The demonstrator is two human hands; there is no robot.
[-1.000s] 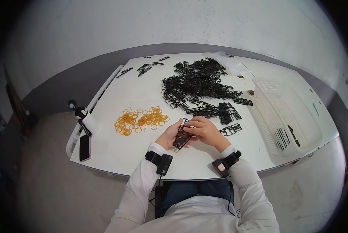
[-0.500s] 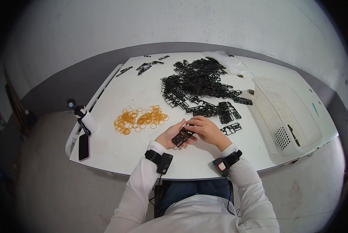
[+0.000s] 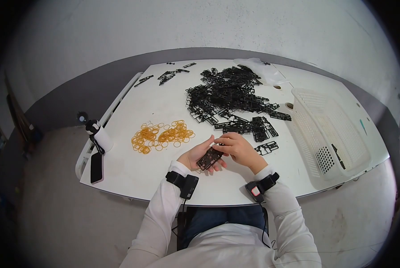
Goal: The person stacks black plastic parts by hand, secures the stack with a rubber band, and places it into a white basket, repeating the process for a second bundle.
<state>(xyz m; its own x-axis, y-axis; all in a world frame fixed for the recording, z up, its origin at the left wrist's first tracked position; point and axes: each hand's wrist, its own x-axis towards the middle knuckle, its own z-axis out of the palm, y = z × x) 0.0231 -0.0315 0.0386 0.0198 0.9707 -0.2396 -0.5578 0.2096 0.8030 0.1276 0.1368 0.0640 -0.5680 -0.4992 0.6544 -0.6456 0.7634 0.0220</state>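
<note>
Held frames (image 3: pixel 209 160): matt plastic look | frame pile (image 3: pixel 229 91): same matt plastic | bands (image 3: pixel 168 136): smooth, rubbery | basket (image 3: pixel 306 147): perforated plastic, dull | bag (image 3: pixel 258 69): thin, shiny film | tabletop (image 3: pixel 133 174): smooth, faint sheen | phone (image 3: pixel 97 169): smooth, dark face | sleeves (image 3: pixel 154 223): soft matt cloth | wall (image 3: pixel 164 27): matt, speckled

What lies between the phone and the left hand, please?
In the head view, the direct stretch from the phone to the left hand holding black frame parts is bare white tabletop; the yellow bands lie farther up the table.
</note>
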